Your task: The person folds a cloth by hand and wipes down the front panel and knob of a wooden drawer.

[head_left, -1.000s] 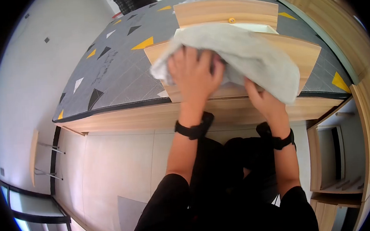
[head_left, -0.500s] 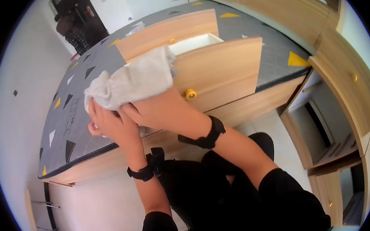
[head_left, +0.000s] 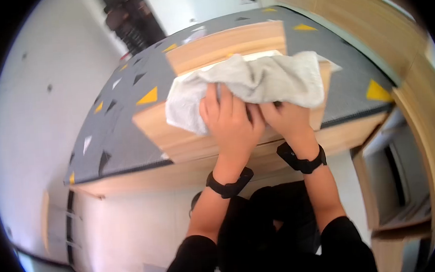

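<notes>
A pale grey-white cloth (head_left: pixel 273 77) lies bunched across the top of a light wooden drawer front (head_left: pixel 157 127). My left hand (head_left: pixel 231 122) grips the cloth near its middle, with fingers pressed up along its lower side. Close beside it, my right hand (head_left: pixel 290 119) holds the cloth toward its right end, its fingers partly hidden by the folds. Behind the cloth stands another wooden panel (head_left: pixel 222 45), with part of a white drawer interior between the two. The front's yellow knob is out of sight.
The drawer rests on a grey mattress (head_left: pixel 123 146) patterned with yellow, white and black triangles. Open wooden cabinets (head_left: pixel 375 191) line the right side. A person (head_left: pixel 123 27) stands near a dark door at the back left.
Both hands and the cloth have moved right in view. The hands have come apart side by side, the cloth is spread wider, and the drawer front has turned and is more covered.
</notes>
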`<state>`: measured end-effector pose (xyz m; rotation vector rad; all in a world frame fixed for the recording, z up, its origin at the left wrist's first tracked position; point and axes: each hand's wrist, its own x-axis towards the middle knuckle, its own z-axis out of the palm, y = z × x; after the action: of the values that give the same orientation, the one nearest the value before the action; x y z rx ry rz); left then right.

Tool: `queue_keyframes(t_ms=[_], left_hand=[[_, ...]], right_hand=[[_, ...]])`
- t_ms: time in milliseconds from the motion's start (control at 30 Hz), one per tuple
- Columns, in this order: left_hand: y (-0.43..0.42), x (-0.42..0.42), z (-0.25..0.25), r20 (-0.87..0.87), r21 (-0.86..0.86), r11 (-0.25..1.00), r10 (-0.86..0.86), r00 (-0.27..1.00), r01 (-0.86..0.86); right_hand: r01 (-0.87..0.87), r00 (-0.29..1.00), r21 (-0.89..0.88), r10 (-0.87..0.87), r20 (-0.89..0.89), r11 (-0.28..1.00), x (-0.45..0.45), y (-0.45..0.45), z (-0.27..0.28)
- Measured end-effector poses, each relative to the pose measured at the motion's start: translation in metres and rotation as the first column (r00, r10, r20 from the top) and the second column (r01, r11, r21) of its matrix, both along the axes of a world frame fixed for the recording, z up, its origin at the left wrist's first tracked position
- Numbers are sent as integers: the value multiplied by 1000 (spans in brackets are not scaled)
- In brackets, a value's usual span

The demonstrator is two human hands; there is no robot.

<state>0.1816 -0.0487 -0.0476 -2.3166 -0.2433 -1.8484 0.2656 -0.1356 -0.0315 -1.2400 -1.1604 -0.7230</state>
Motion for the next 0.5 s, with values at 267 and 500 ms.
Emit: queue_keyframes(t_ms=[267, 500], left_hand=[[4, -25, -12, -52, -61, 968, -248, 967, 244], [-10, -78, -34, 55, -168, 896, -407, 912, 410]], right_hand=[[51, 999, 4, -51, -18, 999, -35, 10, -57], [-199, 980, -65, 197, -37, 978, -76, -1, -84]])
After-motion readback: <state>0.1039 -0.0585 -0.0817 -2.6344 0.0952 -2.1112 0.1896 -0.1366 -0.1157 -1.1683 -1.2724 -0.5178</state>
